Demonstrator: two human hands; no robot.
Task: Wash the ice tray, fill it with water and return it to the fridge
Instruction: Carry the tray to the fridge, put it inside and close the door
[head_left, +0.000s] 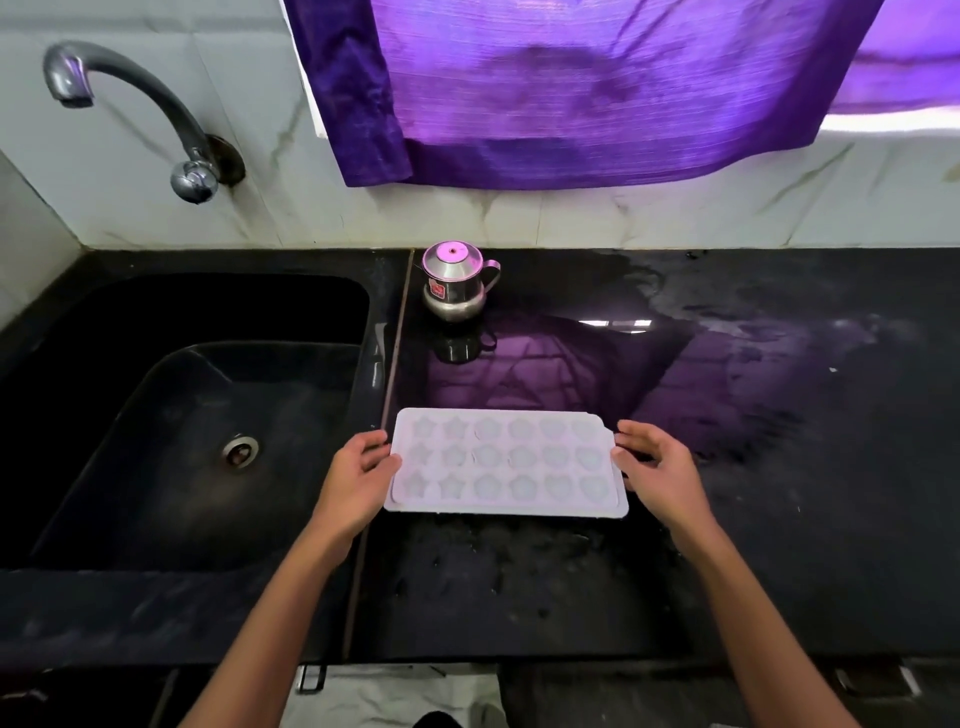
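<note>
Left hand (358, 478) grips one end of the ice tray (506, 462) on the worktop (779, 467), right hand (660, 465) loosely open at the other; likely lifting it toward the sink (156, 415) for washing

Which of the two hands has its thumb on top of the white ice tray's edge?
The left hand: its thumb lies over the white plastic ice tray's left edge. The right hand only touches the right end with its fingertips.
</note>
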